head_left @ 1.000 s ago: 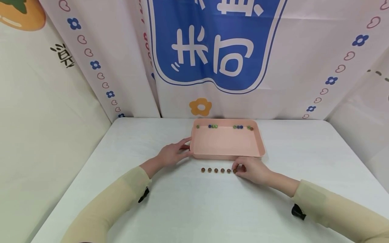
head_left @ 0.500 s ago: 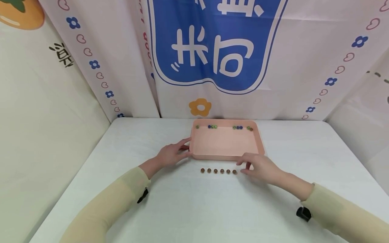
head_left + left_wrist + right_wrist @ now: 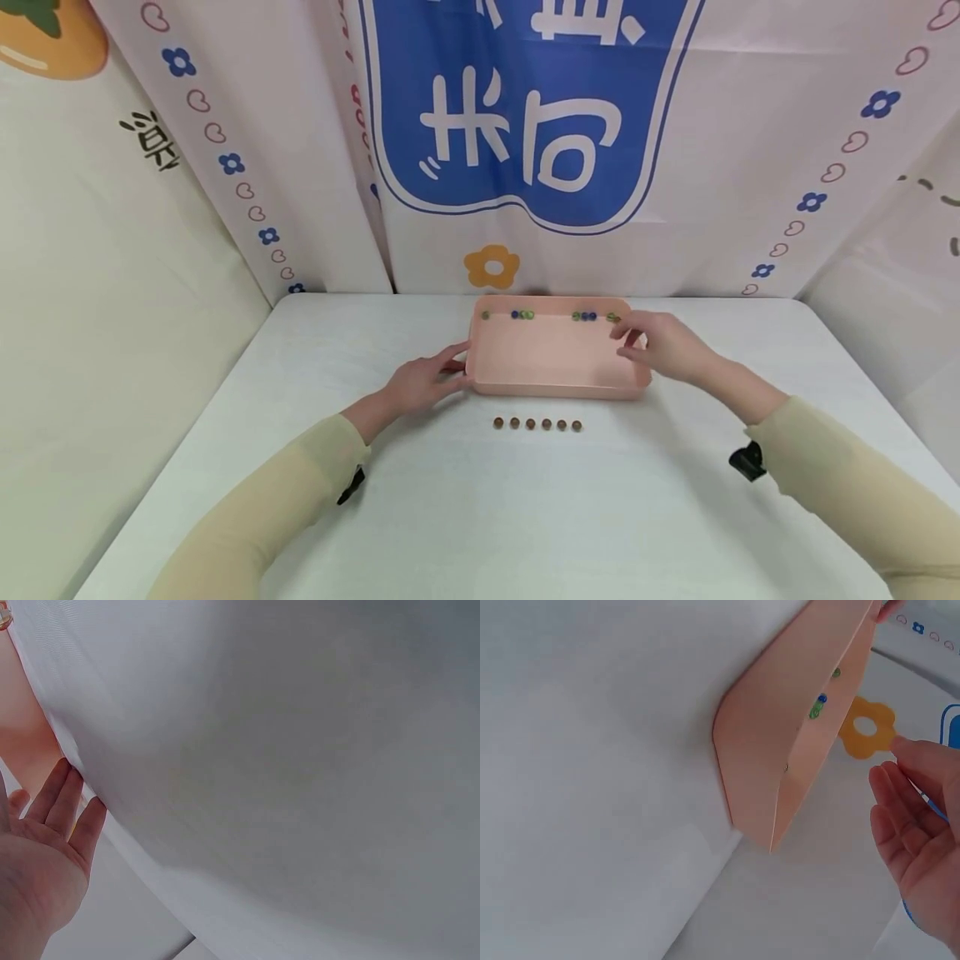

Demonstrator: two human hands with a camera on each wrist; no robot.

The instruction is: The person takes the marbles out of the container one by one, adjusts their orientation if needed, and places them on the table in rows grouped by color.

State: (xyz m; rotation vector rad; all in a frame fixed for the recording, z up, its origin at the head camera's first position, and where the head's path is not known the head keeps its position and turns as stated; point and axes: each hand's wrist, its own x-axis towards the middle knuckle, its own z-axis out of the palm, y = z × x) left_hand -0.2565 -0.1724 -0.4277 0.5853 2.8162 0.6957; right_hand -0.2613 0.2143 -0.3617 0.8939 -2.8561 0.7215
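A shallow pink tray stands toward the back of the white table. My left hand has its fingers extended against the tray's left side; the left wrist view shows the fingertips at the pink wall. Above the tray's right edge hovers my right hand, fingers loosely bent with a gap to the thumb and nothing between them. Green and blue marbles lie along the tray's back wall, the rightmost ones partly behind my fingers. In front of the tray, several brown marbles form a straight, evenly spaced row.
The white tabletop spreads around the tray and the row. Behind it hangs a printed cloth with a blue panel and an orange flower. Black wrist devices sit under both sleeves.
My right hand has let go of the last brown marble at the row's right end, then moved up and right over the tray's right edge. The left hand has stayed at the tray.
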